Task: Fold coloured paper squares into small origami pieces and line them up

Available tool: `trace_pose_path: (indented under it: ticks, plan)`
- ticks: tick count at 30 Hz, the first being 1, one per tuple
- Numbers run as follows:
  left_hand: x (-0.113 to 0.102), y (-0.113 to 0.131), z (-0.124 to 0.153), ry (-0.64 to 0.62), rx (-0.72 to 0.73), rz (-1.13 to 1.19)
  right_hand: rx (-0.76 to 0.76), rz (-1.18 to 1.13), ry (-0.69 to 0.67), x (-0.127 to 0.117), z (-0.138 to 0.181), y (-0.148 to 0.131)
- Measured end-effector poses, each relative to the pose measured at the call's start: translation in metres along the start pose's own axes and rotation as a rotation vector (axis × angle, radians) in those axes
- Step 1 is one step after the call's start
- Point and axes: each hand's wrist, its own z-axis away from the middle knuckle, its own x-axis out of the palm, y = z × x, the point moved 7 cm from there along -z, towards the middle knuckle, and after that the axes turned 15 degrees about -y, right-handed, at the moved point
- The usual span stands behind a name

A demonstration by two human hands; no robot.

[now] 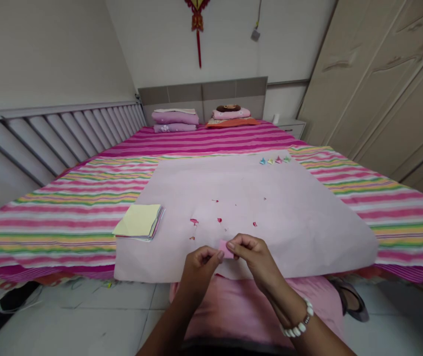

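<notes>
A small folded piece of pink paper (226, 249) is held between my two hands, low over the near edge of the white sheet (285, 212). My left hand (204, 262) pinches its left side between thumb and fingers. On the opposite side, my right hand (251, 252) grips the upper right corner, a beaded bracelet on that wrist. To the left lies a stack of coloured square paper (139, 220), pale yellow on top. Several small folded paper pieces in blue, yellow, pink and green (278, 159) stand in a row at the sheet's far right.
Holes in the white sheet show red, one being a torn spot (194, 221) left of centre. Beneath it spreads a striped bed cover (348, 183). Folded bedding (175, 118) rests by the headboard (233, 89). A railing (66, 131) runs along the left; a wardrobe (382, 89) stands right.
</notes>
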Motion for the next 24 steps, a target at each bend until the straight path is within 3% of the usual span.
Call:
trace_pose_path:
  ticks: [9,12,16,20,24]
  plan:
    - [0.006,-0.005,0.006,0.117,0.028,0.110,-0.053,-0.065,0.057,0.009,0.002,0.006]
    - [0.004,0.000,0.006,0.074,0.043,0.035,-0.037,-0.037,0.052,0.005,0.004,0.004]
    - [-0.011,0.022,0.007,0.126,0.137,-0.119,0.012,0.008,0.005,0.002,0.006,-0.003]
    - [-0.008,0.037,0.004,-0.049,0.125,-0.175,0.007,-0.050,-0.029,0.006,0.007,-0.007]
    - [0.000,0.029,0.001,-0.167,0.035,-0.023,-0.027,-0.085,-0.039,0.009,0.008,-0.010]
